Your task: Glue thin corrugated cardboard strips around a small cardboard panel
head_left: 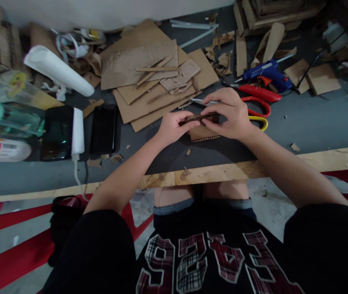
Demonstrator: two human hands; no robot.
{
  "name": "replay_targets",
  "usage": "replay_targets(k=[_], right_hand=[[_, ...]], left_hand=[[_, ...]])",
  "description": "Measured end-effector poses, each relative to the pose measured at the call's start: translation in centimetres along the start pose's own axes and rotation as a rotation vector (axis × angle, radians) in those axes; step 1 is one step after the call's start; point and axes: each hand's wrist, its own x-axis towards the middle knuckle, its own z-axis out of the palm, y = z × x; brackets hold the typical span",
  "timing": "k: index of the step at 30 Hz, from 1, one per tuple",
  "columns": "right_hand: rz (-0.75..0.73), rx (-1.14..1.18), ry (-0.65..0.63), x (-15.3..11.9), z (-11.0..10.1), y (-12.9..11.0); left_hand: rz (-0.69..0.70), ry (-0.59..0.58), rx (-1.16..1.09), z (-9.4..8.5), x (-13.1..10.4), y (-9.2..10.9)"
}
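Observation:
Between both hands, just above the dark tabletop, is a narrow strip of corrugated cardboard [196, 117] with its fluted edge facing up. My left hand [175, 125] pinches the strip's left end between thumb and fingers. At its other end, my right hand [227, 112] grips it with thumb and fingertips. Below the strip shows a small cardboard piece [205, 132], partly hidden; whether the two are joined I cannot tell. Scissors [258, 108] with red and yellow handles lie beside my right hand, their blades partly covered by it.
Stacked cardboard sheets [125, 100] with loose strips lie behind my hands. A blue glue gun [268, 75] and a red cutter [261, 92] are at the right. A black phone [103, 128], a white paper roll [59, 70] and bottles stand left. The wooden table edge [222, 173] runs in front.

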Motion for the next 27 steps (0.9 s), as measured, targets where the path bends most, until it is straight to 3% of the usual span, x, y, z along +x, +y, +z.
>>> replay_targets(k=[7,13,27], right_hand=[[-0.071,-0.006,0.032,0.22,-0.11,-0.09],[0.073,0.040,-0.059,-0.21,0.16,0.17],[0.165,0.033,-0.130,-0.48,0.18,0.18]], left_hand=[[-0.024,-0.001,0.008,0.00,0.00,0.01],[-0.018,0.000,0.011,-0.01,0.00,0.03],[-0.043,-0.006,-0.041,0.06,0.05,-0.20]])
